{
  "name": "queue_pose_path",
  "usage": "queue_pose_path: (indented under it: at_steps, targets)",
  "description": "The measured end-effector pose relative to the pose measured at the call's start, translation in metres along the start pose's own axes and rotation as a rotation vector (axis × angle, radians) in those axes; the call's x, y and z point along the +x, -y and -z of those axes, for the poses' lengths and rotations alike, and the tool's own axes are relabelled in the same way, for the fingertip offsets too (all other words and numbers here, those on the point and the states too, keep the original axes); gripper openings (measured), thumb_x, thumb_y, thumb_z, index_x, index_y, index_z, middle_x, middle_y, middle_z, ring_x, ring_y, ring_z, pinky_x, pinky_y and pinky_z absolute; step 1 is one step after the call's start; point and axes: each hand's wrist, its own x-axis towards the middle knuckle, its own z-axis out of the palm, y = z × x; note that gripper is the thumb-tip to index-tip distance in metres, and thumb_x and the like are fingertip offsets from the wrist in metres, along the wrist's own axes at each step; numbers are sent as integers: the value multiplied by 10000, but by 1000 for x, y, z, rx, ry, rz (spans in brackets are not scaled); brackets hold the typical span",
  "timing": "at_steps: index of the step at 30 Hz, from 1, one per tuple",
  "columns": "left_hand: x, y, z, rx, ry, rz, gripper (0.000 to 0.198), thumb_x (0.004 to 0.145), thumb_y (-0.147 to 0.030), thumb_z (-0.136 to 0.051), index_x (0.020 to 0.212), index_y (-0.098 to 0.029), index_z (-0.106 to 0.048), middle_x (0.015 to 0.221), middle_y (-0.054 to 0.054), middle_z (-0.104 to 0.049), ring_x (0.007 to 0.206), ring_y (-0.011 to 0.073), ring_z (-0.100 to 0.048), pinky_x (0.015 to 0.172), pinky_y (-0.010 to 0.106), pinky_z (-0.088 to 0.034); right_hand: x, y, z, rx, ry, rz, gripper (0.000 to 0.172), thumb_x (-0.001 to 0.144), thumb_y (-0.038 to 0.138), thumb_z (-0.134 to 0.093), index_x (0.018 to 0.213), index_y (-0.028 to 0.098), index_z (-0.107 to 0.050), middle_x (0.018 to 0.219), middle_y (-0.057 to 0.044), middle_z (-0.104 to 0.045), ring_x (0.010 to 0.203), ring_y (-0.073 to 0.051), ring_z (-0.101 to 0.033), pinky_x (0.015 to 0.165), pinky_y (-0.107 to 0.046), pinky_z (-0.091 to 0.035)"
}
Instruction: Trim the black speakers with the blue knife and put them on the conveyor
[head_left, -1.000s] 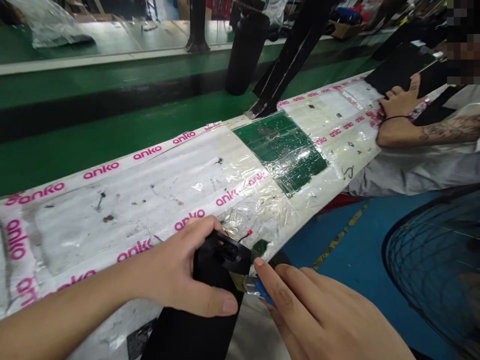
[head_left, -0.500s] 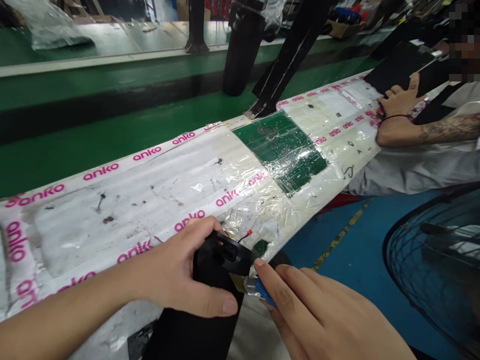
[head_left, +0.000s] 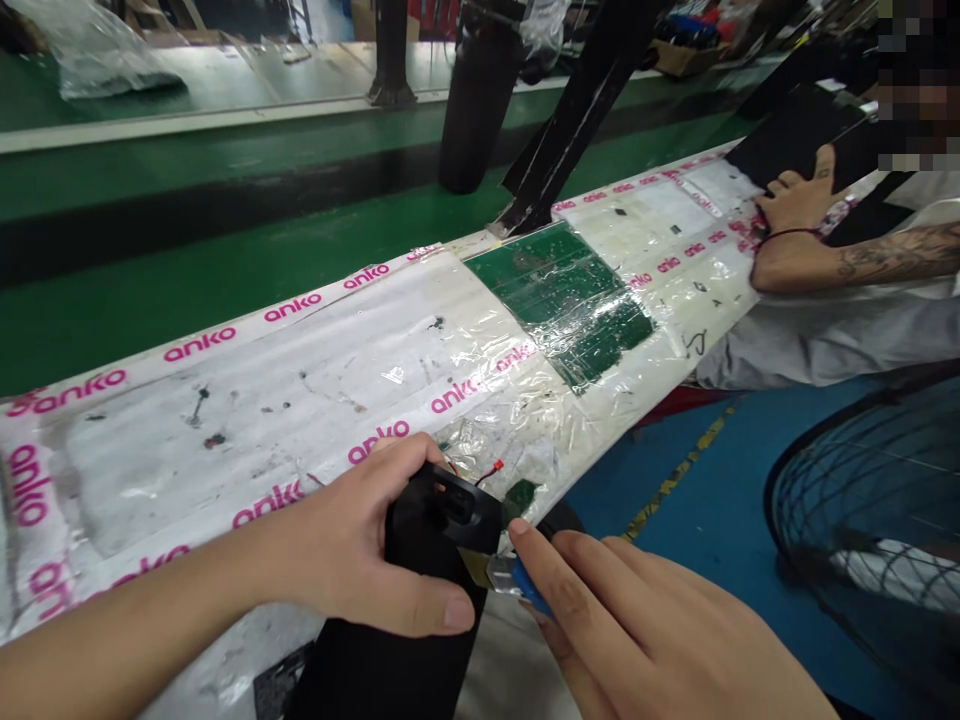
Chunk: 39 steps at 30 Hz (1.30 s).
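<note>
A long black casing (head_left: 375, 668) stands tilted at the near edge of the bench, with a recessed socket panel (head_left: 457, 508) on its end. My left hand (head_left: 375, 550) is wrapped round its upper part, thumb lying across the near face. My right hand (head_left: 622, 620) grips a blue-handled utility knife (head_left: 529, 585), whose blade rests against the casing just below the end panel. A thin wire with a red connector (head_left: 496, 466) sticks out behind the casing. My right fingers hide most of the knife's handle.
The bench (head_left: 262, 400) is covered with white sheeting and pink-lettered tape, with a green patch (head_left: 562, 300) showing. A co-worker's hand (head_left: 802, 195) holds a black panel (head_left: 795, 135) at far right. A caged fan (head_left: 870, 500) stands at right. A black post (head_left: 577, 110) rises behind the bench.
Both hands, the casing and the knife keep almost the same position. Only a slight shift of the whole view shows.
</note>
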Motion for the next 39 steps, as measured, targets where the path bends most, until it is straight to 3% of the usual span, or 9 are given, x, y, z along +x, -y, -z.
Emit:
queue_pose_path:
  at_steps: [10,17,22,26,33,39]
  targets:
    - [-2,-2,0,19,-9,12,537,708,-447,-857,1054,-244,-501,828,-39,-534,693,137,-476,582,240,-404,-5,3,-5,7,29,-42,550,886,100,-444,1436,113,-464,909,-46,-683,696,-241,-663,510,-376,-519]
    - [-2,-13,-2,80,-29,22,505,702,-421,-817,1042,-239,-491,908,-21,-550,779,171,-501,662,287,-462,4,4,-4,-79,-14,-76,573,693,72,-509,1259,161,-523,829,-13,-669,614,-213,-640,504,-357,-463]
    - [-4,-20,-2,128,-14,87,473,708,-399,-797,1022,-244,-480,834,-56,-495,773,167,-496,634,277,-441,14,5,-5,-114,-92,-98,546,612,60,-482,1145,179,-504,729,-3,-638,515,-199,-598,459,-335,-416]
    - [-5,-23,-3,177,-13,111,432,707,-375,-787,975,-244,-474,895,-46,-509,796,174,-517,660,301,-467,19,4,-7,-124,-84,-88,553,579,80,-485,1121,190,-485,713,-6,-639,495,-204,-593,449,-335,-402]
    - [-7,-31,-16,183,-186,188,383,690,-406,-743,933,-244,-495,947,-3,-558,859,230,-569,674,347,-471,18,0,-4,-116,25,-94,546,606,91,-518,1139,198,-466,736,6,-652,504,-193,-608,460,-324,-381]
    - [-2,-25,-25,293,-253,72,353,735,-465,-712,916,-238,-510,966,38,-573,953,297,-568,726,403,-483,28,1,11,12,98,-149,423,558,67,-541,947,230,-517,607,30,-602,370,-193,-547,407,-341,-182]
